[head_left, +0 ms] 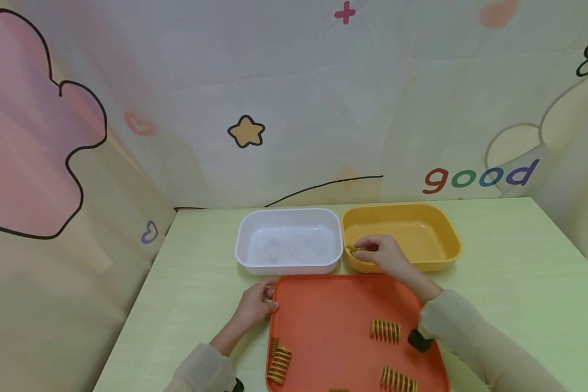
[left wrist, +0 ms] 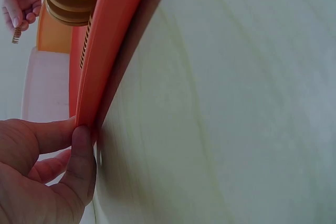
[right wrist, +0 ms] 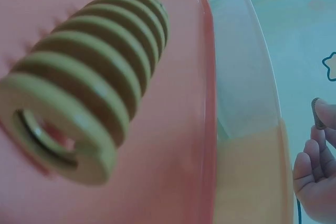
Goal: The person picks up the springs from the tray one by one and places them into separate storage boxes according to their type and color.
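My left hand (head_left: 256, 304) pinches the upper left rim of an orange-red tray (head_left: 323, 316) between thumb and fingers, as the left wrist view also shows. My right hand (head_left: 384, 255) holds a small golden coil spring (head_left: 353, 249) between thumb and fingertips, over the left end of the yellow bin (head_left: 421, 234). On the tray, a large coil spring (head_left: 385, 330) lies near my right wrist and another large spring (head_left: 398, 379) lies below it. By the tray's left wall sit a large spring (head_left: 279, 365) and a small spring (head_left: 274, 346).
A white bin (head_left: 289, 239) stands left of the yellow one, just behind the tray. At the tray's near side a further small spring (head_left: 339, 390) is cut off by the frame. A printed curtain (head_left: 299, 109) hangs behind the pale green table (head_left: 509, 272).
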Available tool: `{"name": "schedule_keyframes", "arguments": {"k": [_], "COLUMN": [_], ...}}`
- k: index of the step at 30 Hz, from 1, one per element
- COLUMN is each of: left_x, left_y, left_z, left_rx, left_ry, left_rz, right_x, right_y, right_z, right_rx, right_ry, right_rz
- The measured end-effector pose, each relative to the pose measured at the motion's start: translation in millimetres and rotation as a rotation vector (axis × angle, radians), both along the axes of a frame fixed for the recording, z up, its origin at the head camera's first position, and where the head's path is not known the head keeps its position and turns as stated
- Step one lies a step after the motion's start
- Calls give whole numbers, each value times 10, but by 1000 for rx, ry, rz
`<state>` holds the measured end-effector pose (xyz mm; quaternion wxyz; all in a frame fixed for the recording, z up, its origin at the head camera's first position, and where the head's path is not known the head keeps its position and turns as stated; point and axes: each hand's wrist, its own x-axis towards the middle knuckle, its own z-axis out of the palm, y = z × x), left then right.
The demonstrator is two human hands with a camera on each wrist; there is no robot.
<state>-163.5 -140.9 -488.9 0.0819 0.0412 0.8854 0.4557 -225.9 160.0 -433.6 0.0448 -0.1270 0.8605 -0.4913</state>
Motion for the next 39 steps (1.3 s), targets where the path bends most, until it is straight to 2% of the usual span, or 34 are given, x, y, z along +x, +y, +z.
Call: {"name": "schedule_keyframes", "arguments": {"k": [15, 22, 39], "left_x": [15, 12, 7], "left_y": [5, 8, 6], "left_z": [0, -3, -3], "left_rx": [-4, 23, 10], "left_ry": [0, -13, -13], "left_rz": [2, 9, 10], "right_x": [-57, -98, -148], "right_y": [-185, -263, -446], "right_z": [16, 17, -41], "right_rx": [-57, -95, -118], "right_ry": [-43, -37, -31], "right_rz": [-27, -39, -54]}}
